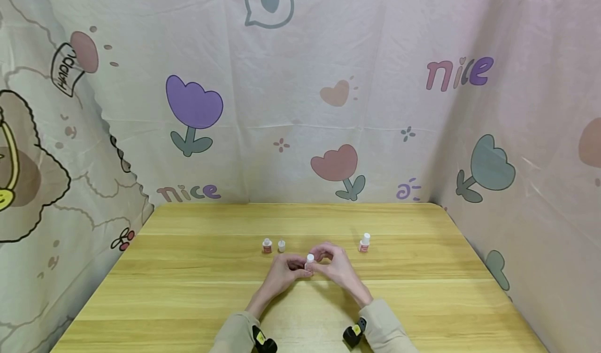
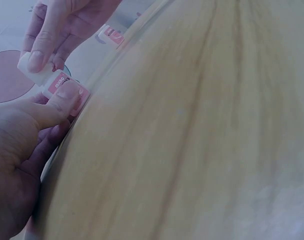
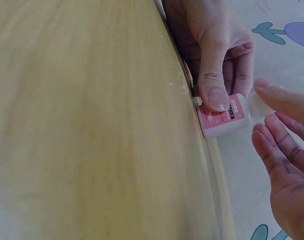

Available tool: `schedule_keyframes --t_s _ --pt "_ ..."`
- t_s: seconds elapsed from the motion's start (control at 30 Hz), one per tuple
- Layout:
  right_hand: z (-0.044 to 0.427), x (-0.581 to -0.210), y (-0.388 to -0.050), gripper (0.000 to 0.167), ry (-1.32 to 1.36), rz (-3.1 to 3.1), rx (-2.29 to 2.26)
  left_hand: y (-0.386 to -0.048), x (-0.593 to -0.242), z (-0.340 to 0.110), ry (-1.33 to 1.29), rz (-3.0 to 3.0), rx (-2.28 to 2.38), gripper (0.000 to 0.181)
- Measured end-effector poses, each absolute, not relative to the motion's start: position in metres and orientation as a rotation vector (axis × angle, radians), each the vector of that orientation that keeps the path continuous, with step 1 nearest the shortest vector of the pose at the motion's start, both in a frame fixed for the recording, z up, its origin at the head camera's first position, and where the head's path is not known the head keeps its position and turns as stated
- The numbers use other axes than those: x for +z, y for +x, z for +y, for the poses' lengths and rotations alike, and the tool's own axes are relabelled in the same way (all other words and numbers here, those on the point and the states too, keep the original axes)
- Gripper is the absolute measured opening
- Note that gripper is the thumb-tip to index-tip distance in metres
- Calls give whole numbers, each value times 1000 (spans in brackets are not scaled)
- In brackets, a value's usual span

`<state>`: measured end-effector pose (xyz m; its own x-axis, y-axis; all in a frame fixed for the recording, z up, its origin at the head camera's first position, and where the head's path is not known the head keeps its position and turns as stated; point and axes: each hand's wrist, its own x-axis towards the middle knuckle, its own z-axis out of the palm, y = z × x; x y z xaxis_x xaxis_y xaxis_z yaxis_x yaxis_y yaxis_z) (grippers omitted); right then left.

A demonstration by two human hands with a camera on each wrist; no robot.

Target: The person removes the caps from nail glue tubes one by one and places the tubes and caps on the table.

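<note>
My left hand (image 1: 283, 272) grips a small white bottle (image 3: 221, 127) with a pink label, its thumb lying across the label. The thumb and fingers of my right hand (image 1: 337, 266) pinch the white cap (image 3: 260, 106) at the top of this bottle. In the head view the bottle stands upright between both hands, just over the table. Beyond my left hand are a similar bottle (image 1: 267, 246) without its tall cap and, beside it, a loose white cap (image 1: 281, 246). Another bottle (image 1: 364, 243), with a tall white cap on, stands past my right hand.
All of this is on a light wooden table (image 1: 188, 290). A pale printed cloth (image 1: 281, 56) with flowers and lettering hangs behind the table and along its sides.
</note>
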<state>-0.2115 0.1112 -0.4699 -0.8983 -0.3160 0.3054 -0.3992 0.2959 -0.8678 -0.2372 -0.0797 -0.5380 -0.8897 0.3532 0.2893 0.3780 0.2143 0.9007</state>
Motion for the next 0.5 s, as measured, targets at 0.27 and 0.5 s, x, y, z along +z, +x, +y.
schedule_keyframes --t_s 0.27,0.5 --pt "112 -496 -227 19 707 -2428 1680 -236 -537 -79 -726 -2454 -1803 15" --pt "115 -502 -230 22 786 -2367 1751 -237 -536 -79 -716 -2461 -1785 14"
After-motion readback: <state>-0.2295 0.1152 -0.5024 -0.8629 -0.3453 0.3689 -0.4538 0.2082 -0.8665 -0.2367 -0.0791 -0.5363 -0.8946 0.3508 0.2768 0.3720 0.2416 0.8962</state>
